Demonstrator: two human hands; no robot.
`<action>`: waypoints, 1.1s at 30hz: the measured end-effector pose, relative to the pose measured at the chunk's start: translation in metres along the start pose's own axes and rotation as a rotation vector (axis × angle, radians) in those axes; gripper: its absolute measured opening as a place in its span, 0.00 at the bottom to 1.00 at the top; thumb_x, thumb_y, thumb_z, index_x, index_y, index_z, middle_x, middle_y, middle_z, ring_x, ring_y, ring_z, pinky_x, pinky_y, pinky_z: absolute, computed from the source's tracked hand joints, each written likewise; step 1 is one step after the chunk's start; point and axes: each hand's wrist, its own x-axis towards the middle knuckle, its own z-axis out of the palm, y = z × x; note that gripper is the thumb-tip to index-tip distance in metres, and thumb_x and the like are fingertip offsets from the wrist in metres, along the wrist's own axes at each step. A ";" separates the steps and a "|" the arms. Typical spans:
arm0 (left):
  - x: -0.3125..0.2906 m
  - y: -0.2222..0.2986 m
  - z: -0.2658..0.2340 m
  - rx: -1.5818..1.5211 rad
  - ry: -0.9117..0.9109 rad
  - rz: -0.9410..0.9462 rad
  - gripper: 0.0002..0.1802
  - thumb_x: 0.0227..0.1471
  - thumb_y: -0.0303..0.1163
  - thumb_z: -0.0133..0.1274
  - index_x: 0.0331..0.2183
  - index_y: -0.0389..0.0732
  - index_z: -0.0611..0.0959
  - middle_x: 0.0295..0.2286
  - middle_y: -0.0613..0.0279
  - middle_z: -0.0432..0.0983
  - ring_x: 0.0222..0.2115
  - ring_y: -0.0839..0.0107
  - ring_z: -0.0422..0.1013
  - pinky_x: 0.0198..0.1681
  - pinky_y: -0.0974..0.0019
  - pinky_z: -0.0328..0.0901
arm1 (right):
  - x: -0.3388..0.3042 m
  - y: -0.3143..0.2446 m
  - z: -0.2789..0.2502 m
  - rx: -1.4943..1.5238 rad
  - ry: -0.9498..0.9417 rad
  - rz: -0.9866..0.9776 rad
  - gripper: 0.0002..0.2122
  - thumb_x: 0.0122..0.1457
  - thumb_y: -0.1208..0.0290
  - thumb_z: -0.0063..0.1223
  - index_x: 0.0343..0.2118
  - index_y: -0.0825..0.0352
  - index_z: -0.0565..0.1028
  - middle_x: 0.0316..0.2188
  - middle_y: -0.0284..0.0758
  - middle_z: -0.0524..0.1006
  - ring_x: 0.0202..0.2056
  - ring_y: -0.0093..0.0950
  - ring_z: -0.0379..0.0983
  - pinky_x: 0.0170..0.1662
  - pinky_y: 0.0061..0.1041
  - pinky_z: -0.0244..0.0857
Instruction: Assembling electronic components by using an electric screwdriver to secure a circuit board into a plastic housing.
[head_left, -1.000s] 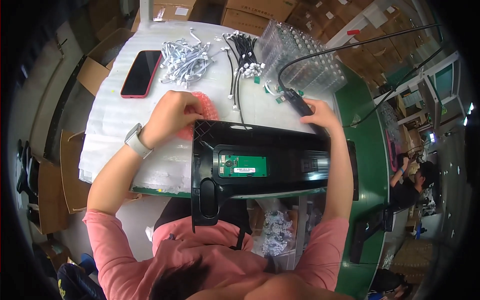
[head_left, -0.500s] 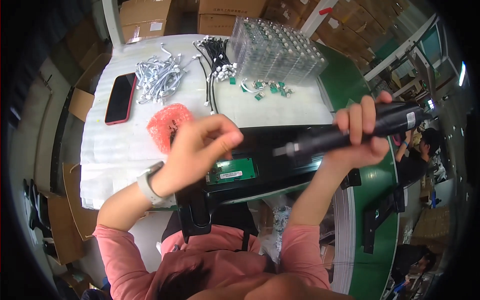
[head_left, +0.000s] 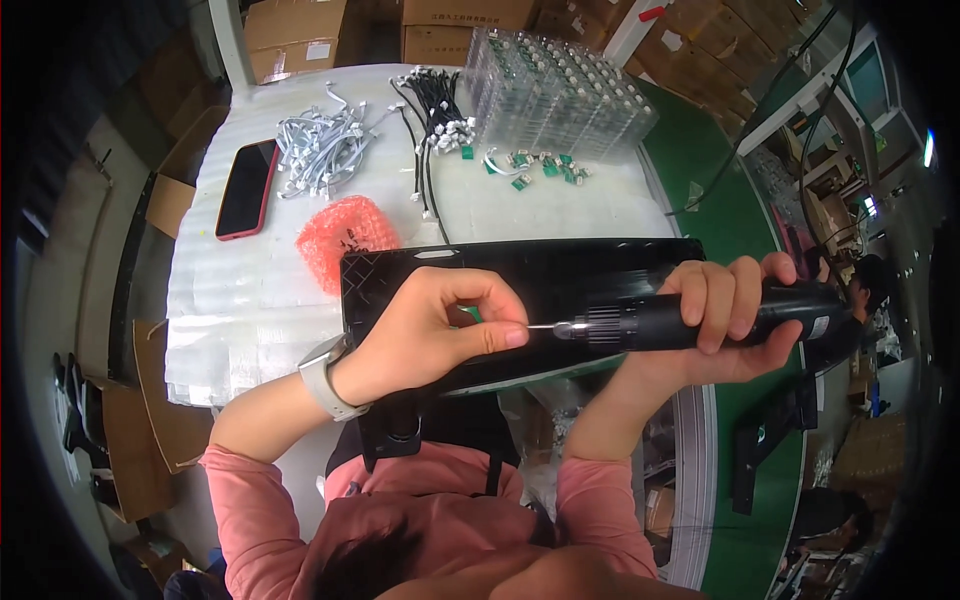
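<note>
Head view, left to right. On the white table cover: phone, then heap of white cables; nearer, red bubble wrap with small dark pieces on it. Black cables farther back. Left hand over the black panel, thumb and forefinger pinching the thin metal shaft of a power screwdriver. Cannot tell whether bit or screw at the very end; hidden by fingertips. Panel lying along the near table edge, beneath both hands. Beyond it, loose green chips and stacked clear trays. Right hand wrapped round the screwdriver body, nose pointing left. Step in hand, by judgement: readying the driver tip. Next move, as judged: calls for releasing the pinch without knocking the tip askew, then tilting the nose toward the panel.
</note>
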 end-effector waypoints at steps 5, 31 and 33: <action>0.001 -0.008 -0.001 0.021 0.005 0.012 0.05 0.52 0.23 0.61 0.32 0.33 0.82 0.29 0.67 0.76 0.31 0.83 0.71 0.35 0.77 0.67 | -0.003 0.004 0.011 -0.114 -0.004 0.034 0.18 0.61 0.60 0.51 0.48 0.66 0.66 0.19 0.28 0.66 0.15 0.20 0.62 0.27 0.27 0.61; 0.242 -0.092 -0.114 1.218 -0.055 0.359 0.13 0.43 0.22 0.60 0.36 0.37 0.84 0.32 0.52 0.80 0.31 0.56 0.77 0.36 0.59 0.70 | -0.077 -0.066 -0.058 -0.146 0.141 0.075 0.18 0.62 0.62 0.51 0.49 0.66 0.63 0.19 0.31 0.69 0.12 0.21 0.64 0.23 0.28 0.65; 0.240 -0.084 -0.113 1.223 -0.059 0.209 0.13 0.43 0.21 0.60 0.36 0.34 0.83 0.32 0.50 0.81 0.29 0.61 0.78 0.34 0.63 0.71 | -0.081 -0.068 -0.060 -0.142 0.200 0.076 0.18 0.62 0.62 0.52 0.48 0.66 0.62 0.18 0.31 0.69 0.12 0.21 0.64 0.23 0.27 0.65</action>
